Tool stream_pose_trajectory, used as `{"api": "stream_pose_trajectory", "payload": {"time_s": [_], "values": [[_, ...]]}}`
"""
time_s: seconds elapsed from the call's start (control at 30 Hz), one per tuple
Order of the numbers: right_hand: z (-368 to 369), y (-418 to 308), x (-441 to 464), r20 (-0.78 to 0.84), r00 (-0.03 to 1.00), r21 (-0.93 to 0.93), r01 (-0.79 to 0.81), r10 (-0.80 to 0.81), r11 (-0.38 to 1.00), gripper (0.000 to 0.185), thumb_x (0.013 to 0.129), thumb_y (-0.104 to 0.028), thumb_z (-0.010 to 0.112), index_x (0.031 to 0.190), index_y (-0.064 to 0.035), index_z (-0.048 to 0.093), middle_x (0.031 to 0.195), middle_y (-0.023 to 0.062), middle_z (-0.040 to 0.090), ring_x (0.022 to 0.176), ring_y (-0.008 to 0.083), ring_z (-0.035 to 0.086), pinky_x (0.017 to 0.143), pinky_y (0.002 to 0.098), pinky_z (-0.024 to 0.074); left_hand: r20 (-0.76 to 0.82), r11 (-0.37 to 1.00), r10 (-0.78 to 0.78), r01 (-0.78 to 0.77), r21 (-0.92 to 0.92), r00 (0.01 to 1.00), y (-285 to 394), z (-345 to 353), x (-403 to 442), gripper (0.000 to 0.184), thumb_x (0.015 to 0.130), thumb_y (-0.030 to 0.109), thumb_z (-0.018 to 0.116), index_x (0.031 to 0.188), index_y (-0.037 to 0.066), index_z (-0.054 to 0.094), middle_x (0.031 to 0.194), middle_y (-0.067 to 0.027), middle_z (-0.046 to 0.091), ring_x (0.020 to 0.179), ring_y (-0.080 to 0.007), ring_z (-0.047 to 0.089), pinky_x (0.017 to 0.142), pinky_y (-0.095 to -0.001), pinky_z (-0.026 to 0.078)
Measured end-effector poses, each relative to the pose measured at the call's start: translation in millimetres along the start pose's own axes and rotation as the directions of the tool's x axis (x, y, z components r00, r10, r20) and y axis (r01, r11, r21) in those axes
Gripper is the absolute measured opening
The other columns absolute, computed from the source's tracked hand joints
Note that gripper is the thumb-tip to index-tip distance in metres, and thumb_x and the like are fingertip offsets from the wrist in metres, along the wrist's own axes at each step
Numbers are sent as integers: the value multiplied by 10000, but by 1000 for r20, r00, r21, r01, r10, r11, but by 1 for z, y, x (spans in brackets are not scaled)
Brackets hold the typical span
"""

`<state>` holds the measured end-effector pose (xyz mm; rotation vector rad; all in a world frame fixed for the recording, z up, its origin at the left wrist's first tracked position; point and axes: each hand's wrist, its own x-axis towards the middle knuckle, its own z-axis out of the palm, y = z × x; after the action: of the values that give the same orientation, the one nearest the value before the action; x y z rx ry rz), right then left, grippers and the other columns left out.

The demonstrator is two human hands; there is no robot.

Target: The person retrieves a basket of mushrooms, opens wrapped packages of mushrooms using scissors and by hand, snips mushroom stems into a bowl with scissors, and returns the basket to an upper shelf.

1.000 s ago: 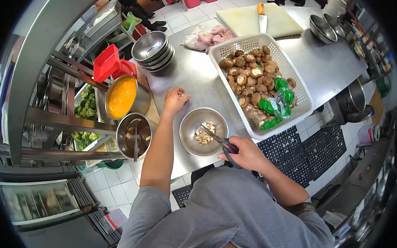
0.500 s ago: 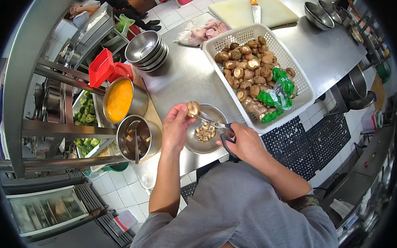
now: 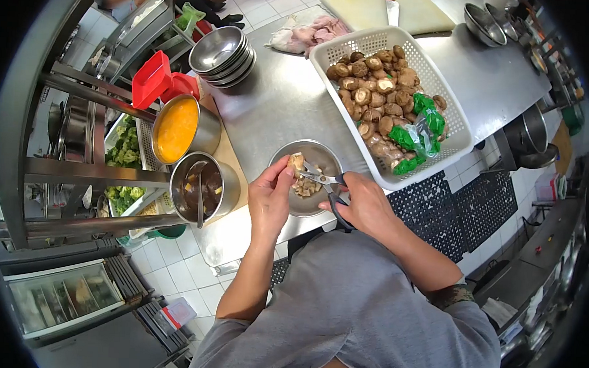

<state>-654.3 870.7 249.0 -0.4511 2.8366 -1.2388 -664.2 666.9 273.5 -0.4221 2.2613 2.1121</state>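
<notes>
Between the fingertips of my left hand [image 3: 270, 195] is a mushroom [image 3: 296, 163], held over the rim of a steel bowl [image 3: 284, 155]. My right hand [image 3: 367, 203] grips the dark handles of a pair of scissors [image 3: 333, 180], whose blades reach to the mushroom. Cut mushroom pieces [image 3: 305, 188] lie in the bowl below. Beyond my right hand stands a white perforated basket [image 3: 464, 135], with many brown mushrooms [image 3: 378, 82] and a green and clear plastic bag [image 3: 420, 131] inside.
Left of the bowl are a pot of orange liquid [image 3: 177, 131] and a pot of dark sauce with a spoon [image 3: 192, 191]. Stacked steel bowls [image 3: 220, 52] stand farther back. A knife [image 3: 392, 11] lies on a cutting board [image 3: 355, 8], near pale pink meat [image 3: 317, 32]. A metal rack [image 3: 111, 176] borders the left.
My left hand has moved right with the mushroom, bringing it over the bowl and closer to the scissors. The view has shifted slightly.
</notes>
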Motion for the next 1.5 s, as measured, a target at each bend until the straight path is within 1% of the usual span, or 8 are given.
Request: {"api": "stream_pose_trajectory", "payload": {"time_s": [0.37,0.73,0.9,1.0,1.2,1.33,1.43,1.5], "values": [[22,4,1,-59,998,46,18,-15,999,518,742,-410,856,674,5,554,609,173,587,549,375,600,534,458,455,13,993,-80,81,-80,997,-12,-5,-2,310,958,105,653,1194,-97,650,999,-115,716,875,-137,668,800,-260,548],[-18,16,-11,411,880,256,-363,239,896,493,789,-398,844,702,10,580,594,55,532,570,115,459,534,327,406,-74,990,-125,119,-74,989,-25,-37,7,302,964,103,642,1212,-68,651,1048,-106,710,914,-124,655,821,-257,537],[-18,33,-31,461,844,422,-481,275,768,496,805,-429,829,709,-9,583,609,14,547,579,97,460,531,311,395,91,963,-143,160,-218,986,9,1,40,376,983,121,621,1285,-98,576,1183,-148,667,1025,-179,661,898,-297,548],[-19,37,-35,459,853,434,-460,249,775,447,819,-405,824,761,-22,602,646,-18,543,607,78,469,548,286,396,223,895,68,39,-445,972,63,48,67,389,997,171,607,1299,-71,567,1187,-118,674,1062,-183,648,927,-308,520],[-36,43,-58,298,926,574,-369,234,731,354,829,-304,834,798,-31,610,674,-50,535,629,66,463,561,263,388,524,850,278,-460,256,805,50,110,94,333,921,169,684,1188,-27,651,1106,-172,705,998,-205,692,880,-305,529],[-47,50,-79,275,898,743,-426,344,517,263,853,-215,812,844,-43,614,678,-71,536,621,32,472,553,220,383,642,533,512,-797,283,571,33,185,93,370,795,241,786,1066,7,690,1061,-198,663,1051,-353,606,934,-459,467],[-51,57,-90,214,901,773,-393,378,498,238,859,-195,805,864,-50,616,679,-74,546,613,20,487,545,208,385,722,232,290,-778,584,628,23,215,73,302,774,265,797,972,61,693,1069,-126,615,1097,-322,537,950,-485,410],[-54,61,-94,175,903,793,-366,392,488,229,861,-188,802,867,-52,618,678,-73,551,609,19,490,541,208,388,719,318,295,-775,547,629,22,220,71,245,792,247,777,950,81,689,1034,-115,617,1074,-324,543,936,-489,413]]}}
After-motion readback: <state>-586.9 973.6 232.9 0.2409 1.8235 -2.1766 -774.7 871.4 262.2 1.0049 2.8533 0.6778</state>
